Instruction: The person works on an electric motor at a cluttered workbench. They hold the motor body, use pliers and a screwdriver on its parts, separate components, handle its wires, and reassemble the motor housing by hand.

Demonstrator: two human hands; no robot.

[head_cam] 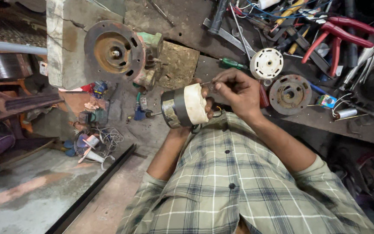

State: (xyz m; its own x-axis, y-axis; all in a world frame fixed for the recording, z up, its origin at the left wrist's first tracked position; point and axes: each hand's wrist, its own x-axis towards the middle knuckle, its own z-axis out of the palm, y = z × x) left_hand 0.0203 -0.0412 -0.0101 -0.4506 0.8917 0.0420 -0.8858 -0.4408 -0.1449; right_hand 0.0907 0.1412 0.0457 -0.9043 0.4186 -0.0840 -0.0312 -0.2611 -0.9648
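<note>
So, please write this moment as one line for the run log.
left hand: under small motor, mostly hidden | right hand: pinching thin wire at motor's white end | nearby: rusty disc, white disc

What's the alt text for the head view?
A person in a plaid shirt holds a small electric motor, the right hand pinching a thin wire at its white end, the left hand mostly hidden beneath. Red-handled pliers and tools lie on the floor.

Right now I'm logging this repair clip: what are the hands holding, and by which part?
The small electric motor is held from beneath by the left hand, mostly hidden. The right hand pinches something thin at its white end; what it is cannot be told.
</note>
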